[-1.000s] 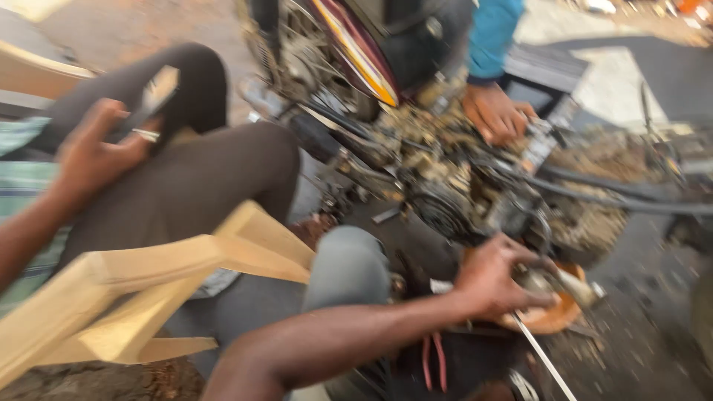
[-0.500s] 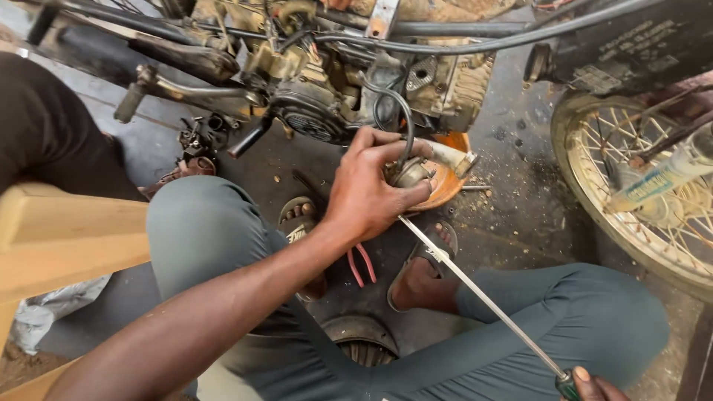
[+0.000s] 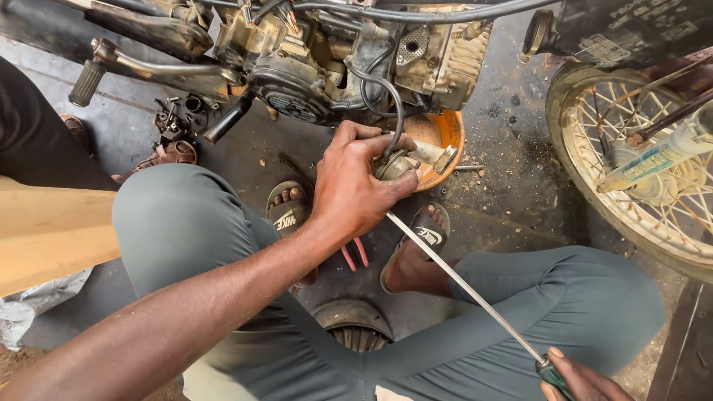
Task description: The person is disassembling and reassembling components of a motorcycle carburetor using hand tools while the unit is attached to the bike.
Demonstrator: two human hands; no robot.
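My left hand (image 3: pixel 356 182) is closed around a small grey metal engine part (image 3: pixel 396 163) just under the motorcycle engine (image 3: pixel 334 56), above an orange bowl (image 3: pixel 444 132). My right hand (image 3: pixel 583 380) shows only at the bottom edge and grips the green handle of a long screwdriver (image 3: pixel 468 289). Its shaft runs up and left, and the tip meets the metal part beside my left fingers. My knees in grey trousers frame both hands.
A spoked wheel (image 3: pixel 639 163) stands at the right. Red-handled pliers (image 3: pixel 353 254) lie on the oily floor by my sandalled feet. A wooden stool (image 3: pixel 52 230) is at the left, small loose parts (image 3: pixel 174 119) behind it, a round ribbed object (image 3: pixel 355 327) between my legs.
The view has swung from a blurred look at another person's hand and the wooden stool down to the engine. My left hand stays on the metal part; the screwdriver has come into sight.
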